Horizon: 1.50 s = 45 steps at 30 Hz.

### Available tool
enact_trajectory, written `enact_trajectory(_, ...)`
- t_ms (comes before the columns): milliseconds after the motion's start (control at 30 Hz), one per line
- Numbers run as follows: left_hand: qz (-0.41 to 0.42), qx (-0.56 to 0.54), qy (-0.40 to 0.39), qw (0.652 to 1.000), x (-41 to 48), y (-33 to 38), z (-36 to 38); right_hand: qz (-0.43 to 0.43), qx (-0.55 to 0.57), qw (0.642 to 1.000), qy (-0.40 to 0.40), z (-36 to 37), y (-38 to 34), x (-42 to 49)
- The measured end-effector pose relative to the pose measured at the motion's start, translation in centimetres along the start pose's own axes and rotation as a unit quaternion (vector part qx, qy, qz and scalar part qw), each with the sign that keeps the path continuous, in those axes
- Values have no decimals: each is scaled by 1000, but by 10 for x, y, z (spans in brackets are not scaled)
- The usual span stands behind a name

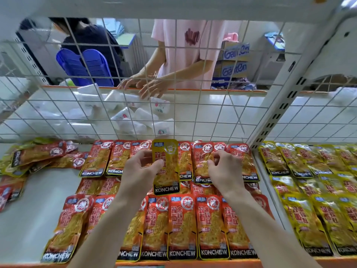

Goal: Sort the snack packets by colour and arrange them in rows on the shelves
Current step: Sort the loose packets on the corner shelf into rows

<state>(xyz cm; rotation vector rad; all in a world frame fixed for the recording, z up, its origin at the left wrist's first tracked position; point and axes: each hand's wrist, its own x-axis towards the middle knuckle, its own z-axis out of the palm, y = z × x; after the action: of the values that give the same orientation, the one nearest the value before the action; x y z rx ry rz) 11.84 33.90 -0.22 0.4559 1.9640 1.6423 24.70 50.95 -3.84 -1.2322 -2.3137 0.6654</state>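
1. The white perforated metal upright (270, 120) divides the white shelf (29, 213) into two bays, which serve as the containers here.
2. Left of the upright, the red plastic snack packets lie in three rows. The front row (181, 225) looks finished, the middle row (96, 185) is largely hidden by the arms, and the back row (100, 157) runs along the wire mesh back panel (193, 113).
3. Right of the upright, the yellow plastic snack packets (309, 190) fill their bay in overlapping rows, so most of the sorting appears done.
4. Far left of the upright lies a loose heap of mixed red and yellow-green packets (38, 159), not yet sorted. Bare shelf separates it from the red rows, so there is room for more.
5. The left hand (139, 169) has its grip closed on a single yellow snack packet (167, 171), held upright over the red rows, left of the upright. Judging by colour, it belongs in the bay to the right.
6. The right hand (225, 169) has its grip pinching a red back-row packet (202, 163), left of the upright, probably to straighten it.
7. Behind the mesh, further back than the upright, another person's hands (146, 86) reach over white packets (135, 117) on the far shelf.
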Motion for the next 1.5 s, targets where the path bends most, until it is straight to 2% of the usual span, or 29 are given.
enact_trajectory(533, -6, -2, 15, 1000, -6, -4, -11, -30, -12, 999, 5, 15, 5, -4)
enact_trajectory(700, -10, -5, 16, 1000, -8, -6, -9, -91, -39, 995, 8, 13, 3, -14)
enact_trajectory(833, -9, -8, 16, 1000, -8, -8, -7, -121, -93, 987, -40, 17, 5, -24)
enact_trajectory(1233, -25, -8, 7, 1000, -15, -14, -14, -106, -111, 985, -81, 14, 1, -27)
enact_trajectory(1500, -29, -6, -26, 999, -16, -12, -25, -79, -72, 993, -44, 5, -7, -40)
